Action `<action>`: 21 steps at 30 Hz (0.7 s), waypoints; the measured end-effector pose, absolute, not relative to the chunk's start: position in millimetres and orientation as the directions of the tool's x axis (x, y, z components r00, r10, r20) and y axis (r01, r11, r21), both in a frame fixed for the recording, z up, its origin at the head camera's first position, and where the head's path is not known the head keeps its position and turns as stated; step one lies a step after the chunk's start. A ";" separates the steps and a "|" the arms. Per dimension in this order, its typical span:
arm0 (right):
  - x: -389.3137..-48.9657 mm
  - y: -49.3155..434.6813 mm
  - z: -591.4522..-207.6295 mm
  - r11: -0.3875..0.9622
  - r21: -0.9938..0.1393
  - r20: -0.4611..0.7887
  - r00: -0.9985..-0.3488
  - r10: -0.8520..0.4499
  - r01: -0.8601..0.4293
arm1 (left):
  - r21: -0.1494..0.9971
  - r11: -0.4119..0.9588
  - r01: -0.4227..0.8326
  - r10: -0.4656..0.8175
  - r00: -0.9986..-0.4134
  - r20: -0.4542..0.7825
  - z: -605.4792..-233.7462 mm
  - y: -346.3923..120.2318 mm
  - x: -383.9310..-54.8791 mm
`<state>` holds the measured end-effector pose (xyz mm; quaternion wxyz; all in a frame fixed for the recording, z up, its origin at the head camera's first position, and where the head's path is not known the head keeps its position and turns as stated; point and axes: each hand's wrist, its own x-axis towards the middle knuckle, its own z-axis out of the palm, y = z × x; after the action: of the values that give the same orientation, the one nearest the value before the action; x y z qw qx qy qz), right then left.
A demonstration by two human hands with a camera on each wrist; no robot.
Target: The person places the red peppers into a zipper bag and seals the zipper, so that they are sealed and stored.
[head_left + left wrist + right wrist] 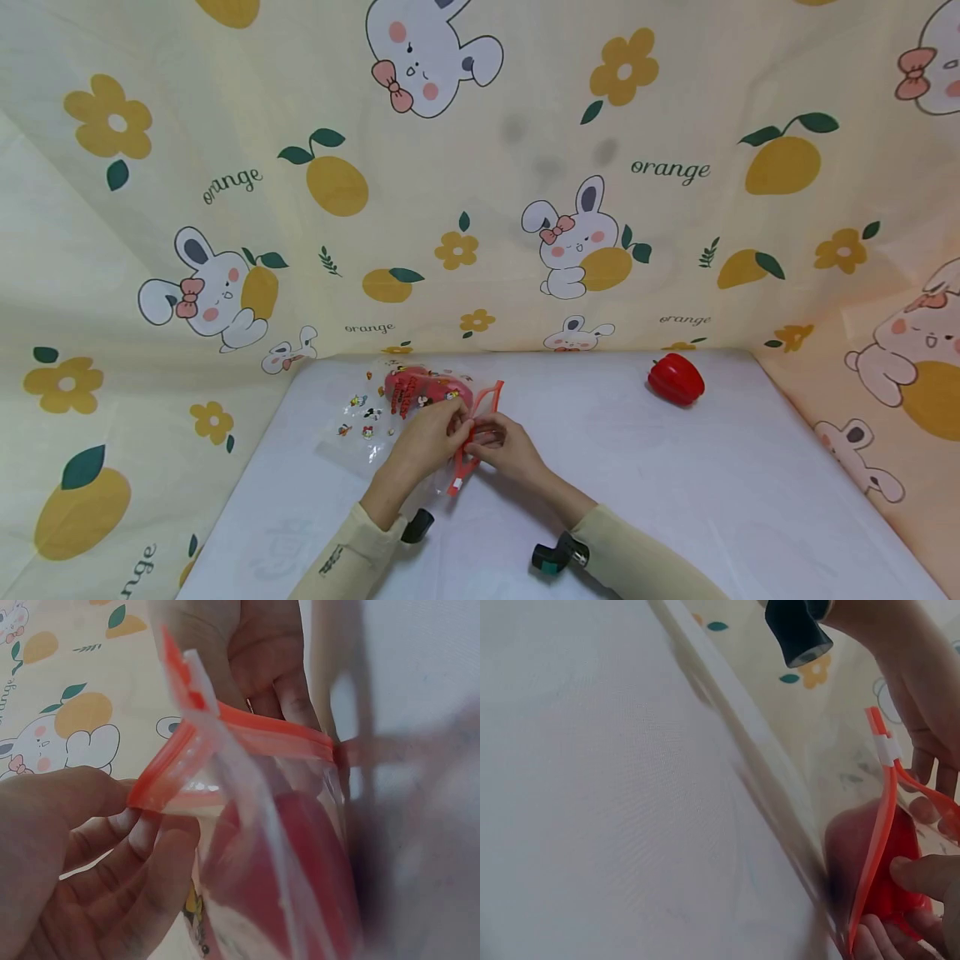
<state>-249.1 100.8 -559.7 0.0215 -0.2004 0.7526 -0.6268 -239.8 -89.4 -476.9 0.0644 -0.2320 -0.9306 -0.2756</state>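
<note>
A clear zip bag (pixel 352 433) with cartoon prints and an orange zip edge (pixel 277 727) lies toward the left of the table. Smooth, rounded red contents (pixel 292 862) show through its film. The two zip strips stand apart at the mouth, joined near a white slider (pixel 886 750). My left hand (pixel 423 442) pinches one strip between thumb and fingers. Opposite it, my right hand (pixel 513 454) grips the other side of the mouth, its thumb (pixel 915 874) over the red contents in the right wrist view and its fingers at the strip.
At the back right of the white table (pixel 622 500) lies a red bell pepper (pixel 676 379). A printed cloth (pixel 510 292) with rabbits and oranges rises behind the table and along both sides. Each wrist wears a small black camera (pixel 417 526).
</note>
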 end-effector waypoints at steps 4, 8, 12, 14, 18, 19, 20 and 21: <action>-250.4 98.6 -559.7 0.146 -0.955 0.200 -0.924 -0.327 -0.258 | 0.491 0.734 0.469 0.398 -0.883 0.248 -476.1 -89.8 -239.6; -252.4 98.9 -559.7 0.138 -0.958 0.190 -0.917 -0.351 -0.251 | 0.495 0.735 0.463 0.397 -0.886 0.240 -476.4 -90.4 -238.8; -254.3 101.5 -559.3 0.140 -0.964 0.161 -0.912 -0.379 -0.228 | 0.490 0.735 0.468 0.400 -0.884 0.243 -476.7 -91.0 -238.2; -254.8 103.4 -558.6 0.145 -0.967 0.141 -0.912 -0.386 -0.211 | 0.491 0.733 0.470 0.403 -0.882 0.244 -477.0 -91.4 -237.9; -255.2 108.8 -556.9 0.127 -0.973 0.129 -0.911 -0.391 -0.192 | 0.487 0.731 0.478 0.407 -0.878 0.251 -478.1 -92.2 -237.5; -255.2 110.6 -556.6 0.122 -0.972 0.137 -0.910 -0.392 -0.199 | 0.487 0.730 0.480 0.408 -0.877 0.253 -478.3 -92.4 -237.6; -255.1 112.4 -556.0 0.121 -0.973 0.135 -0.912 -0.387 -0.196 | 0.487 0.730 0.480 0.408 -0.877 0.252 -478.6 -92.6 -237.7; -254.9 114.3 -555.2 0.125 -0.973 0.134 -0.915 -0.381 -0.194 | 0.487 0.731 0.479 0.408 -0.878 0.251 -478.8 -92.7 -237.7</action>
<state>-254.9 114.3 -555.2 0.0738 -0.1925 0.7462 -0.6330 -237.7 -92.7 -478.8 0.0637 -0.2390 -0.9280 -0.2786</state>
